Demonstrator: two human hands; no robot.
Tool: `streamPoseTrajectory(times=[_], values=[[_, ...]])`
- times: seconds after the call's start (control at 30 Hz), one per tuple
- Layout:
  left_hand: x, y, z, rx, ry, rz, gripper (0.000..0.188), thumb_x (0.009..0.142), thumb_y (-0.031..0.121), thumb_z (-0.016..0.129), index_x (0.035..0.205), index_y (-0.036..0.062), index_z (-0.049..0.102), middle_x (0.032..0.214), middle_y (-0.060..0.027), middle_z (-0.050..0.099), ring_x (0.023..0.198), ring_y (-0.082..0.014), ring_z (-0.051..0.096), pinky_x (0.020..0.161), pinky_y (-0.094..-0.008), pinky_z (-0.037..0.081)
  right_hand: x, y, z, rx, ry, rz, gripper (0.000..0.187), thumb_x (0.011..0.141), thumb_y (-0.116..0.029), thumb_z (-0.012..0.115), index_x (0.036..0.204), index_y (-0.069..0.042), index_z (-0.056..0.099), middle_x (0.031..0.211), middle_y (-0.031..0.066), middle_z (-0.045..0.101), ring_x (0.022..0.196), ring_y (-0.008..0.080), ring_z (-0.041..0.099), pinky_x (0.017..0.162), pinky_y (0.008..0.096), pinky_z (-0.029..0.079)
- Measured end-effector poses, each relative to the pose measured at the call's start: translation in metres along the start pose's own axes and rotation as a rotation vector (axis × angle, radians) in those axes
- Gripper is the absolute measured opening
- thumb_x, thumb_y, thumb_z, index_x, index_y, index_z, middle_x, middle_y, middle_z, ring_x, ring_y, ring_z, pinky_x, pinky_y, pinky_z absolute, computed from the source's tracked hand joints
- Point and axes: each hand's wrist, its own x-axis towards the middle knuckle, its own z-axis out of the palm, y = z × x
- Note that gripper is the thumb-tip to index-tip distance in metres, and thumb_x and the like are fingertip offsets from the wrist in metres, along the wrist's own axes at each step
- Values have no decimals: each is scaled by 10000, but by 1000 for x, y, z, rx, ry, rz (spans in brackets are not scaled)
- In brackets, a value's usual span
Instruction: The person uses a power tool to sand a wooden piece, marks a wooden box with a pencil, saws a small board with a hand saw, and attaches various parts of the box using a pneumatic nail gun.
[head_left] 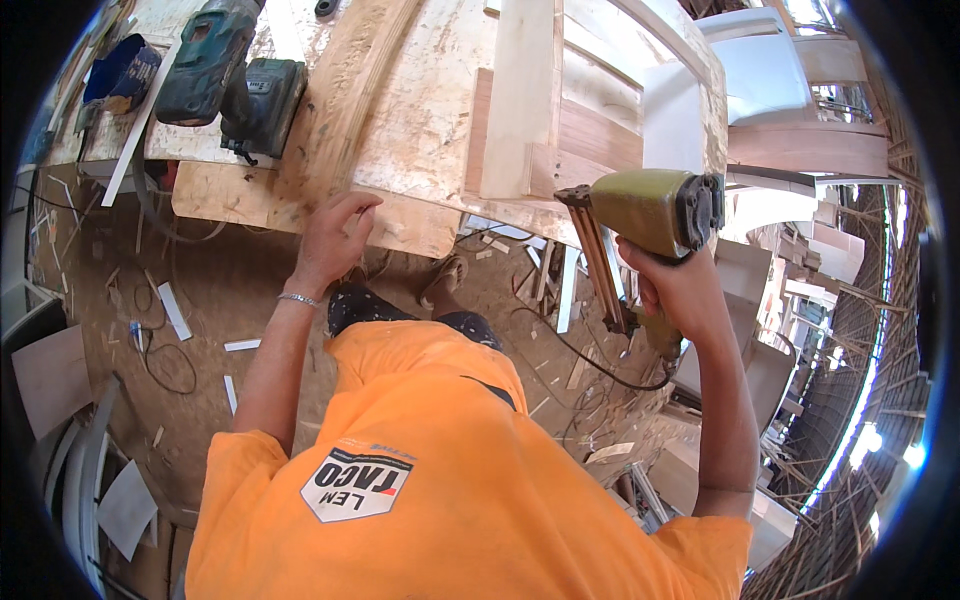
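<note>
My right hand (675, 290) grips the handle of a nail gun (645, 210) with a dull green body and a long brown magazine. The gun's nose lies close to the near right edge of the workbench, beside a frame of pale wooden strips (515, 110). At the bench's near edge, my left hand (335, 238) is closed, its fingers curled over the end of a light board (408, 222). A long brown plank (350, 90) ends just beyond it. What the left fingers hold, if anything, is hidden.
A cordless drill (205, 65) with a black battery and a dark blue container (122, 75) stand at the bench's left. A black hose (590, 358) trails from the nail gun. Wood offcuts and a cable (170, 370) litter the floor. Panels (765, 75) are stacked at right.
</note>
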Motion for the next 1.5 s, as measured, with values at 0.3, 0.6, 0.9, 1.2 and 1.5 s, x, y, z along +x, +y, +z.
streamPoseTrajectory(times=[0.3, 0.6, 0.9, 1.2, 1.5], values=[[1, 3, -1, -28, 39, -48, 137, 982, 90, 651, 1080, 46, 736, 1052, -127, 755, 993, -268, 732, 864, -352, 554, 0, 5, 3, 75, 17, 13, 259, 915, -192, 773, 1064, -9, 666, 581, 2, 567, 456, 109, 524, 469, 320, 408], [1, 0, -1, -25, 65, -60, 146, 993, 108, 644, 1083, 41, 737, 1058, -132, 765, 1020, -277, 736, 896, -362, 557, 9, 4, -1, 45, -6, 17, 267, 917, -228, 782, 1028, -19, 657, 571, 0, 547, 439, 111, 496, 453, 310, 399], [1, -4, 5, -17, 130, -115, 168, 996, 118, 645, 1106, 40, 746, 1063, -131, 770, 1024, -245, 739, 906, -351, 558, -3, 15, 8, 115, 15, 22, 246, 921, -223, 786, 958, -22, 650, 564, -15, 513, 436, 94, 465, 443, 291, 393], [2, -8, 12, -8, 140, -133, 176, 992, 109, 643, 1117, 27, 737, 1057, -119, 759, 1004, -222, 728, 897, -339, 559, -15, 62, -17, 442, 251, -23, 248, 910, -206, 803, 980, -22, 653, 577, -8, 525, 429, 102, 484, 424, 281, 403], [31, 93, 32, 170, 217, -27, 179, 1016, 76, 620, 1152, 8, 714, 1098, -110, 761, 1026, -219, 708, 940, -348, 538, -8, 282, -147, 463, 610, 203, 304, 904, -297, 813, 968, -35, 673, 642, -4, 563, 476, 97, 513, 450, 280, 420]])
